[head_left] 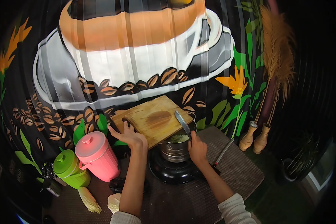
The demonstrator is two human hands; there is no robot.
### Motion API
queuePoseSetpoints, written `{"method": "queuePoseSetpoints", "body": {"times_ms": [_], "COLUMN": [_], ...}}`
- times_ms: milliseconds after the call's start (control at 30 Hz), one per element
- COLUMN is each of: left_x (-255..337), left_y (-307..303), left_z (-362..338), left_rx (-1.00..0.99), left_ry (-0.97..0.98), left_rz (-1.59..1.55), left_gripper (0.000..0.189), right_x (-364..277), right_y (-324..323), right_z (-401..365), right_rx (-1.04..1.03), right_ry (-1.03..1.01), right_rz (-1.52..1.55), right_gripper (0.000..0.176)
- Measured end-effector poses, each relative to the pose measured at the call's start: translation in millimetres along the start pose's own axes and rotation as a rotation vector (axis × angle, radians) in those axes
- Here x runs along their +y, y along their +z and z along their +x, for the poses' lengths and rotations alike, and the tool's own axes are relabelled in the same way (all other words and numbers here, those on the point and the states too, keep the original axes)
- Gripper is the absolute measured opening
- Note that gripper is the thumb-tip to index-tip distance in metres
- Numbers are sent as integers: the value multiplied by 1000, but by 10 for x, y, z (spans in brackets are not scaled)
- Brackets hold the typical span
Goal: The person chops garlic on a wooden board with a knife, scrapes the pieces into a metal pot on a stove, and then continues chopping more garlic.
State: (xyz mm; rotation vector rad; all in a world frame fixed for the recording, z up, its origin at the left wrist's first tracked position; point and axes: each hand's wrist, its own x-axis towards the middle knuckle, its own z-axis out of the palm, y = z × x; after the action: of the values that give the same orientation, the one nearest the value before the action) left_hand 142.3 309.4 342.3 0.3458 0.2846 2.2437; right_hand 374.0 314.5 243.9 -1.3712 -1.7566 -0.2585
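One pale wooden rectangular cutting board (149, 118), one knife with a silvery metal blade (182, 121), one shiny metal pot with ribbed sides (174, 154) and one black rounded stove (171, 174) are in view, along with two lidded plastic containers, one pink (97, 158) and one lime green (71, 170), and two pale leafy vegetable pieces (89, 200).

Both forearms reach forward from white knit sleeves. The left hand (132, 137) is bent back at the wrist at the board's near left edge, its thumb spread away from the fingers; how firmly it grips, I cannot tell. The right hand (198, 148) has its fingers clamped on the knife's handle, the blade slanting up and leftward by the board's right side.

The board is tilted above the pot's left part, its surface bearing a darker brown patch in the middle. Pale green chopped bits (177, 138) show inside the pot, which sits on the stove.
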Motion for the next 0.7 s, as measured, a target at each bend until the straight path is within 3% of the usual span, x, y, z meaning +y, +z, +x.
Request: {"method": "queuePoseSetpoints", "body": {"times_ms": [67,200,233,267,333,400,433,533,700], "left_x": [58,1,27,39,24,2,-2,-94,-107], "left_y": [186,-59,89,169,71,33,50,-41,-2], "left_z": [-165,140,34,-26,70,80,35,109,-33], "left_rx": [37,-12,38,88,86,78,50,16,-15], "left_ry": [118,48,135,222,218,211,229,262,299], "left_rz": [34,-24,18,60,63,70,96,120,115], "left_gripper": [78,75,74,73,72,72,69,62,55], "right_x": [25,163,202,230,243,241,172,-205,-462], "right_y": [-25,-77,-121,-186,-258,-302,-362,-519,-231], "right_z": [-140,-454,-536,-613,-646,-611,-537,-227,-233], "right_rx": [2,-83,-87,-95,-102,-75,-72,47,-166], "right_ry": [-15,10,9,15,23,170,174,80,-25], "right_rz": [-21,-4,-6,52,109,439,438,436,311], "right_gripper": [30,34,34,31,28,20,20,20,25]}}
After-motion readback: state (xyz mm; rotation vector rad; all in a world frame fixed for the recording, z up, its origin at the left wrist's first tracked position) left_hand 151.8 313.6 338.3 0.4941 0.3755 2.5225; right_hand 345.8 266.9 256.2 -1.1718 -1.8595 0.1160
